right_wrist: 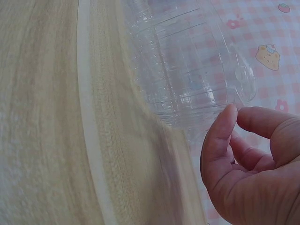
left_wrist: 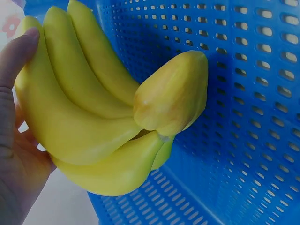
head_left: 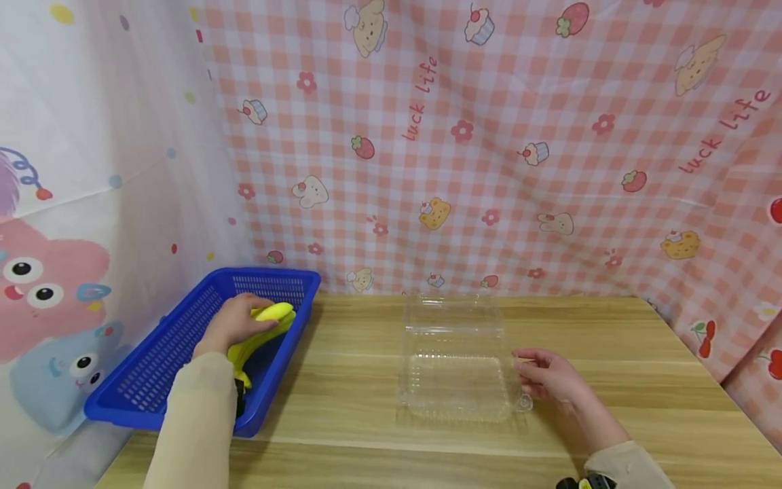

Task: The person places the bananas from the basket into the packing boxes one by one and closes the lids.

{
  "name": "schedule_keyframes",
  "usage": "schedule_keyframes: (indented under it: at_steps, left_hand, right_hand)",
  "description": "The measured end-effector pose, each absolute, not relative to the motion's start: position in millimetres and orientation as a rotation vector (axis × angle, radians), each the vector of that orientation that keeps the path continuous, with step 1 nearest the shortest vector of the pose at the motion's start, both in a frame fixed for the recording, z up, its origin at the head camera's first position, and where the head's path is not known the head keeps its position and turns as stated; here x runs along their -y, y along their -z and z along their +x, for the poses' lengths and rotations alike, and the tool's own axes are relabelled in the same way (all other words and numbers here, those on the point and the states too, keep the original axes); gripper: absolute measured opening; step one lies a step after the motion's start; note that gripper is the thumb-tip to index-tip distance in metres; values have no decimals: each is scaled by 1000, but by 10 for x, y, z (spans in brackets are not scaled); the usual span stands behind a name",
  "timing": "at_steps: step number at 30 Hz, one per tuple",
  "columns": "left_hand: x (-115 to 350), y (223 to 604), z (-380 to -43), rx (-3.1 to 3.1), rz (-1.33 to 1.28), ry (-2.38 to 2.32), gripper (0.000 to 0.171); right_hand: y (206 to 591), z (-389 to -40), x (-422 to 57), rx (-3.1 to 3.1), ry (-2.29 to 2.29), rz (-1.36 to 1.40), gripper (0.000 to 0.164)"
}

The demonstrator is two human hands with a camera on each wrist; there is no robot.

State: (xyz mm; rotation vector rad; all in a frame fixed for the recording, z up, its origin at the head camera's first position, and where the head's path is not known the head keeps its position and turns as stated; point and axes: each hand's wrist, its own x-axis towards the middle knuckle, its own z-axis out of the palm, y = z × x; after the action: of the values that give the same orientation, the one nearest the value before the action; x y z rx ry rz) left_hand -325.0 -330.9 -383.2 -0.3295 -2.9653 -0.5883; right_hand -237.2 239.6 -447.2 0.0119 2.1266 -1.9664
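My left grip [head_left: 235,322] is down inside the blue basket [head_left: 155,370], holding a bunch of bananas [left_wrist: 89,133]. My thumb lies over the outermost fruit and my fingers are behind the bunch, so that grip is closed round fruit rather than spread. The bananas are in the basket, toward its right wall, their stem end turned toward my wrist; whether they touch the basket's floor I cannot tell.

Well to the right of the basket, on the wooden table [head_left: 354,394], sits a clear plastic box [head_left: 458,380], which looks to have its lid thrown back. On the side of the box away from the basket, my right grip [head_left: 552,377] is narrow, thumb and finger nearly together at the edge in what looks like a light pinch.

I judge the step in hand to be securing the bunch while the box is steadied. Lifting from here would call for a firm hold and enough height to bring the stem over the basket's wall.

As for writing, I can read "luck life" on the pink checked cloth [head_left: 391,88], twice, both to the right of the basket. I see no brand or label on the basket, bananas or box.
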Motion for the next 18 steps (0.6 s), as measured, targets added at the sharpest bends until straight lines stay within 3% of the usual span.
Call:
schedule_keyframes:
  at_steps: [18]
  left_hand:
    - [3313,3609,-3229,2866,-432,507,47]
  right_hand:
    - [4473,-2372,-2397,-2119,1974,11,46]
